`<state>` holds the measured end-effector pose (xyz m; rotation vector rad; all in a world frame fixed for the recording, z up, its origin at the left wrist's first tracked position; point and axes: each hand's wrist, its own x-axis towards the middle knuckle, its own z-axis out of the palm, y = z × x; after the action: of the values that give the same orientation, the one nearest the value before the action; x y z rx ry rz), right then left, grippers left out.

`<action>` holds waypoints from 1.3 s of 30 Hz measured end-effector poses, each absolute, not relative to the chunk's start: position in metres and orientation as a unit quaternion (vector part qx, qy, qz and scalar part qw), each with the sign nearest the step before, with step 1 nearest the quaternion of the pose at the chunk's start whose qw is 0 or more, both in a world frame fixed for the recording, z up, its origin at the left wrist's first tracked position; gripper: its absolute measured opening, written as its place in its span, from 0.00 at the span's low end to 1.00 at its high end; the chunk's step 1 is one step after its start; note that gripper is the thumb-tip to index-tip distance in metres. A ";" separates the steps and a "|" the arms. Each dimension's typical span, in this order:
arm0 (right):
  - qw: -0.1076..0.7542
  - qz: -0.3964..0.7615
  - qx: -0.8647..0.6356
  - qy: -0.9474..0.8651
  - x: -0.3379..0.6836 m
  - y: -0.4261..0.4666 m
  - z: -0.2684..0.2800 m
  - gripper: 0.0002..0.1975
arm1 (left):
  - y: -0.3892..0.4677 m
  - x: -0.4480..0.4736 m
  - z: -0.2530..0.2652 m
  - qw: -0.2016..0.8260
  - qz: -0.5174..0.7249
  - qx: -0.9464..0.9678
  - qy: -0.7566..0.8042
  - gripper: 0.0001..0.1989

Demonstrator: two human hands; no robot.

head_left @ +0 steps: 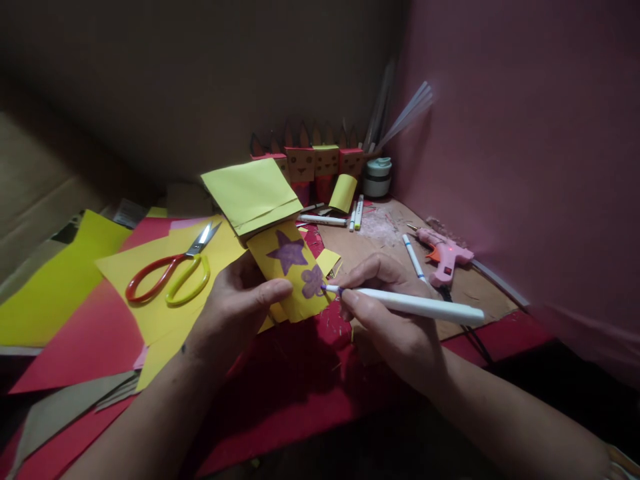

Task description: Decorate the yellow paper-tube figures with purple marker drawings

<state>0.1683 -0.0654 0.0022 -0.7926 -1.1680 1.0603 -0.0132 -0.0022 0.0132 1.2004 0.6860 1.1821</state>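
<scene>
Above the worktop, our left hand grasps the yellow box figure by its body. Our right hand grips a white marker, its tip touching the purple flower, just below the star. Scissors lie to our left, a glue gun to our right.

No lettering or numbers can be read.
</scene>
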 end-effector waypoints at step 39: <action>0.638 0.429 -0.381 -0.513 0.169 -0.064 0.007 0.05 | -0.002 -0.015 0.010 0.621 0.513 0.522 0.279 0.21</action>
<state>0.1693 -0.0645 0.0065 -0.8692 -1.1711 0.9791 -0.0154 -0.0022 0.0098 1.2000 0.6411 1.1792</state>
